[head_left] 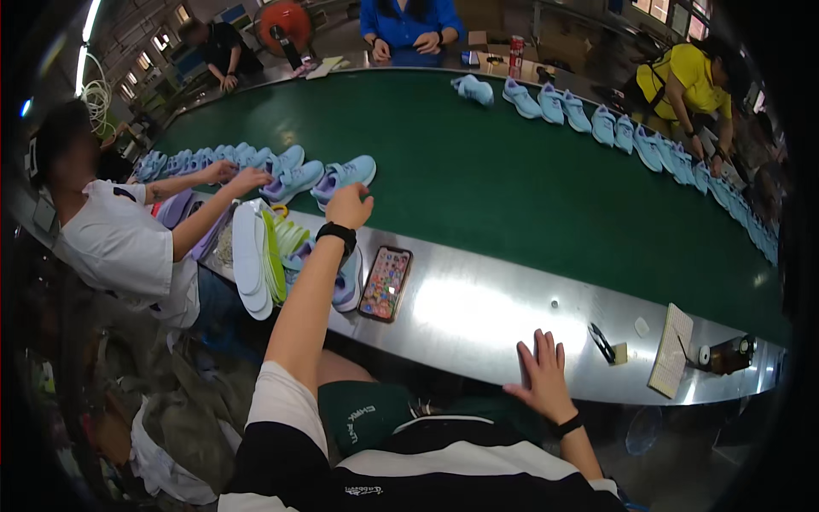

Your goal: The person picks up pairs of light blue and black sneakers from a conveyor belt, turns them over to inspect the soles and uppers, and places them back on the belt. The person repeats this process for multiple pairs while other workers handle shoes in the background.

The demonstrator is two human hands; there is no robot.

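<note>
My left hand (348, 207) reaches out to the near edge of the green belt, its thumb and forefinger apart. It overlaps the near side of a light blue sneaker (347, 174); I cannot tell whether it touches the shoe. Under my left forearm another blue sneaker (348, 277) stands on the metal ledge, partly hidden. A phone (386, 283) with a lit screen lies just right of that shoe. My right hand (543, 380) is open with spread fingers and holds nothing, over the front edge of the metal ledge (465, 328).
A green belt (478, 183) carries rows of blue sneakers (573, 111). White and lime insoles (252, 256) lie at the left. A cutter (601, 343), a notebook (671, 352) and a dark bottle (732, 354) lie on the right. A person in white (128, 235) handles shoes at the left; others stand beyond.
</note>
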